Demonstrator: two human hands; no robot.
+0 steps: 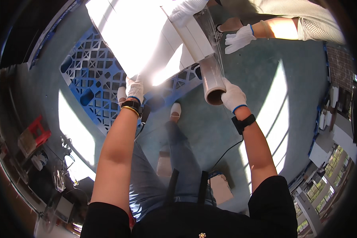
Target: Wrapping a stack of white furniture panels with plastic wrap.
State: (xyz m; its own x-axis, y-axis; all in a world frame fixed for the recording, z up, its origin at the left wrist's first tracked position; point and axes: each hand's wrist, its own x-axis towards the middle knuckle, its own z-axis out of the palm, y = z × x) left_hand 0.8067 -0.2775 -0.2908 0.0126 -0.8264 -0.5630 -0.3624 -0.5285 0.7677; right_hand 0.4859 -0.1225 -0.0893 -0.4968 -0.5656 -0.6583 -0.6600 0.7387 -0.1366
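A white stack of flat boxes or boards (135,35) stands on a blue plastic pallet (92,75), its upper face washed out by sunlight. My left hand (134,88), in a white knit glove, is at the stack's near corner; glare and its angle hide how the fingers lie. In my right hand (233,95), also gloved, is the near end of a stretch film roll (213,81), gripped at the open cardboard core. Clear film runs from the roll up along the stack's right end.
Across from me, a co-worker's gloved hand (184,11) rests on the stack, and their other gloved hand (239,39) is held open beside the film. A red stool-like object (39,129) lies at left. Cardboard pieces (222,188) are on the floor near my feet.
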